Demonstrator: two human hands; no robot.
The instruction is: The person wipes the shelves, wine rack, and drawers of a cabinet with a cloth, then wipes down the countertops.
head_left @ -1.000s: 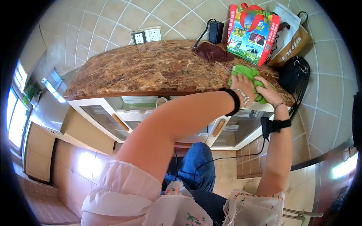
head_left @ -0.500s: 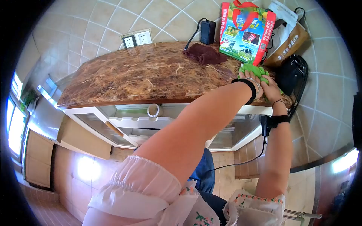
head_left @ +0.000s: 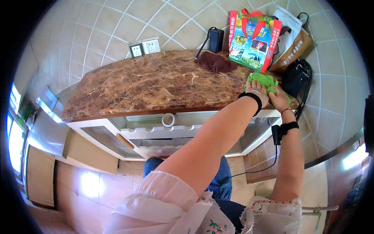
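A bright green cloth [head_left: 263, 80] lies bunched on the brown marbled countertop [head_left: 156, 84], near its right end. My left hand [head_left: 257, 89] grips the cloth from above, its fingers bent over the near-left part. Close beside it, my right hand [head_left: 278, 99] holds the cloth's right side, with some fingertips hidden in the folds. Both arms reach forward, the left one crossing over the cabinet front. A colourful shopping bag [head_left: 255, 43] with red handles stands just behind the cloth, and a black handbag [head_left: 296, 78] sits right of my hands.
A dark maroon cloth [head_left: 216, 62] lies near the wall by a black power bank-like box [head_left: 216, 40]. Behind the shopping bag leans a brown and white paper bag [head_left: 294, 48]. Wall sockets [head_left: 144, 48] are at the back. A tape roll [head_left: 168, 120] sits in the cabinet below.
The camera view has shifted a little, so the counter appears lower. Both hands stay on the green cloth, which looks slightly more spread out under them.
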